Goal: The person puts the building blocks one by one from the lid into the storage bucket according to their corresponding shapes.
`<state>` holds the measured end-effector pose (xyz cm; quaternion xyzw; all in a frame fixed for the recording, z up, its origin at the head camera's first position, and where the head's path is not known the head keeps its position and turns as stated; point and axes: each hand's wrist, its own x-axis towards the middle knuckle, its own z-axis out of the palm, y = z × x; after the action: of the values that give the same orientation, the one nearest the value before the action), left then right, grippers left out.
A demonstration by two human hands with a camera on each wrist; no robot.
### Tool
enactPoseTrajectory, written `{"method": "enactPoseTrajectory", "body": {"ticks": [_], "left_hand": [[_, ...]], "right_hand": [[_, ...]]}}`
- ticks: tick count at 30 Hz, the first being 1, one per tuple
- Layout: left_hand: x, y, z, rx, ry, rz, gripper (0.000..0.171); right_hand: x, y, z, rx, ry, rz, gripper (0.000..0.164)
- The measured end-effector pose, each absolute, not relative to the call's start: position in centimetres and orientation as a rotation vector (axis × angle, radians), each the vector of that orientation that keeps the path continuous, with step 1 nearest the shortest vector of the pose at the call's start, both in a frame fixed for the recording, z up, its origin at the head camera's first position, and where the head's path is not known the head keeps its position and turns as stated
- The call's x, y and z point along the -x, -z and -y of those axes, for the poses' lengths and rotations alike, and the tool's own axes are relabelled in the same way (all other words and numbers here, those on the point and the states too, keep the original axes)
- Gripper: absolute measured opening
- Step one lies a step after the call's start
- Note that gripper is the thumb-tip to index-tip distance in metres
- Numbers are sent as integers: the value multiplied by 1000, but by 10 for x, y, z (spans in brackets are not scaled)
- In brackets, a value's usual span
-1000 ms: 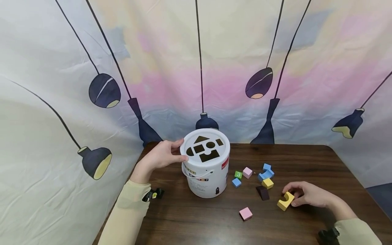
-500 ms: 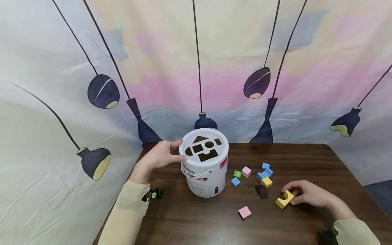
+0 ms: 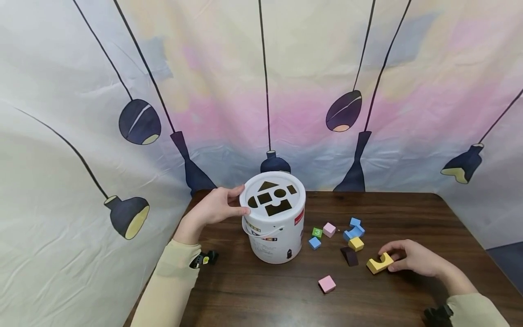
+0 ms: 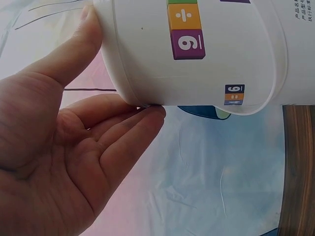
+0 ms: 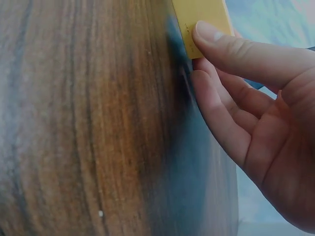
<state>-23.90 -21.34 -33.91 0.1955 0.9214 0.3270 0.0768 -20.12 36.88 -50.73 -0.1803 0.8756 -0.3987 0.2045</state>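
Backdrop, head view: a pastel cloth (image 3: 229,91) printed with dark hanging lamps rises behind the far edge of a dark wood-grain table (image 3: 253,295).
Bucket, head view: white and upright (image 3: 265,240), toward the table's far left corner; its lid (image 3: 273,175) has six shaped holes.
Left hand, head view: spread at the lid's rim (image 3: 212,208), thumb and fingertips touching it.
Right hand, head view: pinching (image 3: 416,258) a yellow arch block (image 3: 379,263), toward the table's right edge.
Loose blocks, head view: a green cube (image 3: 317,233) marked 3, a pink cube (image 3: 329,230) and a small blue block (image 3: 314,243) lie close together beside the bucket; two blue blocks (image 3: 354,230), a yellow cube (image 3: 356,244) and a dark block (image 3: 349,256) lie farther right; a pink block (image 3: 327,284) lies nearest the near edge.
Bucket side, left wrist view: thumb and fingers are wide apart against the rim; number prints and part of the handle show.
Yellow end, right wrist view: held between thumb and fingers; whether the arch touches the table, I cannot tell.
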Motion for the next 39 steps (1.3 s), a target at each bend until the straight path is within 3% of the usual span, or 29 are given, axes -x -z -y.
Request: {"method": "enactPoseTrajectory", "body": {"ticks": [15,39], "left_hand": [[241,339,212,-586,-993,-2753,90],[239,342,214,-603,-1002,-2766,89]], "right_hand": [[201,479,-359,573,1215,-2502,43],[205,457,-318,440,1559,-2633,50]]}}
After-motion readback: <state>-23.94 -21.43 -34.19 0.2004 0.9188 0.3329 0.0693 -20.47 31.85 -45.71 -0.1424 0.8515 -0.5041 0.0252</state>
